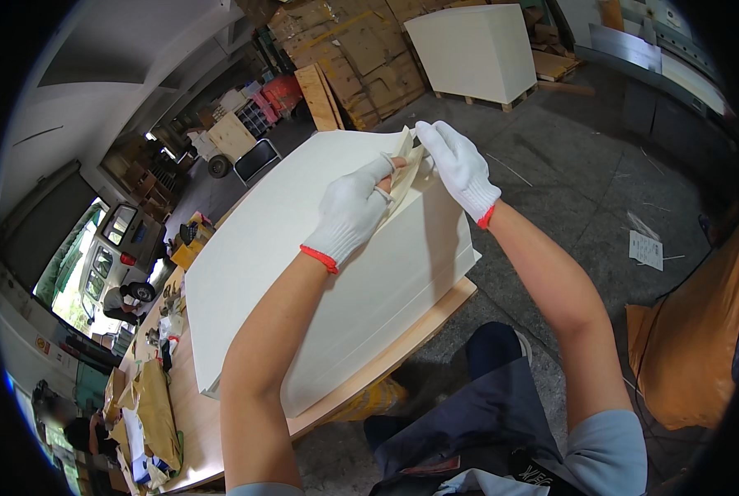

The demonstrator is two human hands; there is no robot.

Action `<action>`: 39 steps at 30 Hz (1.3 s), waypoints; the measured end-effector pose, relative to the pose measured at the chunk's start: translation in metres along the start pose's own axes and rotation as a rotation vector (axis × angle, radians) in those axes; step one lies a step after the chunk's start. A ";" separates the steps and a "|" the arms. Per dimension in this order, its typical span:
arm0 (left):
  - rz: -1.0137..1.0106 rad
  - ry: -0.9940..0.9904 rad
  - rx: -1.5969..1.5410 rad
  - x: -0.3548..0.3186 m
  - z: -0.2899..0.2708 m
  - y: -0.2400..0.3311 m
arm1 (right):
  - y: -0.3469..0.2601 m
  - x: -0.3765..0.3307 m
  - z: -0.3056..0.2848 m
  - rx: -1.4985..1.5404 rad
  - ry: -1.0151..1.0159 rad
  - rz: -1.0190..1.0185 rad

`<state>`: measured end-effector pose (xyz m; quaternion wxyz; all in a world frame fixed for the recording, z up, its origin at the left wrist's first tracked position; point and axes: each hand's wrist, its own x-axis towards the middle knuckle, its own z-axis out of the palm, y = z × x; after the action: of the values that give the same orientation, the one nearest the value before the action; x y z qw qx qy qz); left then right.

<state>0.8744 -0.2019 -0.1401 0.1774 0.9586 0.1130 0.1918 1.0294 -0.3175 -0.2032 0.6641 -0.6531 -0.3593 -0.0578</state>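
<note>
A thick stack of large off-white sheets [254, 223] rests on a light wooden table [369, 368], with a smooth pale side facing me. Both my hands wear white knit gloves with red cuffs. My left hand [357, 202] is closed at the stack's upper edge, some bare fingertips poking out of the glove. It grips a few lifted sheet edges [404, 178], which curl up from the pile. At the far right corner, my right hand [458, 161] has its fingers together against the same raised edges. Its thumb is hidden.
Behind stands another white stack [477, 54] on a pallet, near piled cardboard [357, 54]. Tools and paper bags [150, 405] lie along the table's left side. An orange sack [691, 347] is at right; a paper slip [645, 250] lies on the floor. A person [121, 304] crouches near a van.
</note>
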 end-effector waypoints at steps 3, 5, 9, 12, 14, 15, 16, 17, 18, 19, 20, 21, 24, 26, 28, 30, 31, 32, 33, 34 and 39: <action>-0.013 -0.058 0.020 0.000 -0.001 0.007 | 0.004 0.002 -0.001 0.094 -0.003 -0.077; 0.068 -0.020 0.060 0.000 0.002 0.005 | 0.006 0.002 -0.006 0.202 -0.042 -0.053; 0.169 0.057 0.083 -0.003 0.006 -0.003 | 0.003 -0.002 -0.026 -0.096 -0.128 0.086; 0.050 0.005 0.004 -0.005 0.002 0.005 | -0.022 -0.008 -0.042 -0.731 -0.357 0.083; 0.036 -0.011 -0.029 -0.004 0.002 0.007 | -0.019 -0.006 -0.044 -0.859 -0.354 -0.153; 0.076 -0.001 -0.029 -0.004 0.004 0.004 | -0.018 -0.004 -0.045 -0.919 -0.352 -0.275; 0.116 0.008 -0.029 -0.003 0.004 0.003 | -0.016 -0.002 -0.044 -0.987 -0.308 -0.369; 0.120 -0.005 -0.019 -0.002 0.004 0.003 | -0.015 0.001 -0.045 -0.900 -0.295 -0.384; 0.122 -0.020 -0.007 -0.001 0.003 0.003 | -0.017 0.004 -0.045 -0.811 -0.282 -0.398; 0.125 -0.035 0.004 0.000 0.002 0.002 | -0.018 0.005 -0.044 -0.722 -0.269 -0.410; 0.142 -0.019 0.042 0.000 0.003 0.000 | -0.017 0.005 -0.039 -0.612 -0.255 -0.335; 0.162 -0.002 0.081 0.002 0.005 -0.003 | -0.012 0.005 -0.035 -0.473 -0.241 -0.222; 0.151 -0.021 0.108 0.003 0.005 -0.002 | -0.002 -0.001 -0.025 -0.171 -0.181 0.038; 0.121 -0.040 0.090 0.001 0.004 0.000 | -0.004 -0.004 -0.023 -0.177 -0.156 0.041; 0.100 -0.045 0.062 0.000 0.002 0.003 | -0.002 -0.006 -0.022 -0.193 -0.131 0.043; 0.085 -0.054 0.059 -0.001 0.003 0.005 | 0.000 -0.006 -0.021 -0.218 -0.108 0.039; 0.078 -0.057 0.057 -0.001 0.002 0.007 | 0.000 -0.006 -0.022 -0.203 -0.105 0.043; 0.072 -0.066 0.049 -0.002 0.001 0.010 | 0.000 -0.007 -0.022 -0.188 -0.101 0.047; 0.064 -0.076 0.044 -0.002 -0.002 0.014 | 0.000 -0.008 -0.022 -0.170 -0.097 0.052; 0.057 -0.087 0.039 -0.003 -0.003 0.015 | 0.000 -0.009 -0.023 -0.179 -0.069 0.041; 0.363 0.124 0.195 0.000 0.013 -0.008 | 0.001 -0.007 -0.038 -0.175 -0.001 0.136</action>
<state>0.8784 -0.1979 -0.1541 0.0392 0.9623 -0.0330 0.2672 1.0404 -0.3549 -0.2033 0.6067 -0.7315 -0.3081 -0.0435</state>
